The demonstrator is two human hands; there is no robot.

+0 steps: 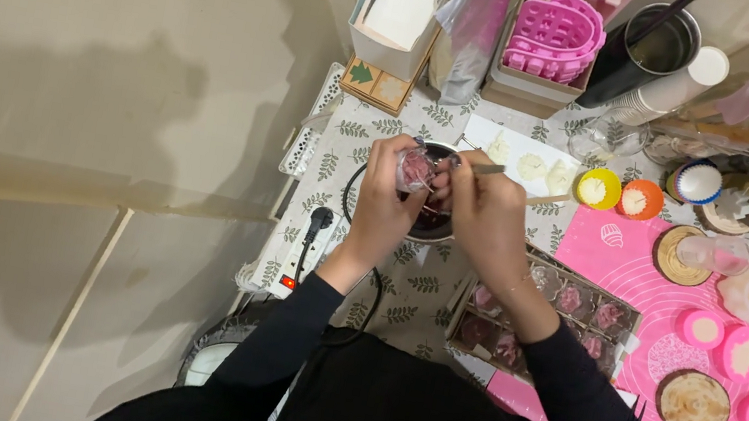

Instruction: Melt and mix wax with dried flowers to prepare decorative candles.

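Left hand (388, 205) grips a small clear mould (416, 169) over the dark pot (431, 222), right hand (485, 214) pinches a thin stick (487, 170) into it; a tilt would likely drip onto the leaf-print bench (347, 135).

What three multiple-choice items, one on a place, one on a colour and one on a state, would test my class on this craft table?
1. Where is the clear compartment tray?
A. under the right forearm
B. on the floor
C. inside the white box

2. What colour is the mat on the right of the table?
A. green
B. pink
C. black

3. What is the left hand doing?
A. lying flat on the table
B. hanging at the person's side
C. holding a small pinkish piece over the dark bowl

Answers: 1 A, the forearm crosses over it; 2 B, the mat is plainly pink; 3 C, its fingers close around the piece, with the right hand beside it.
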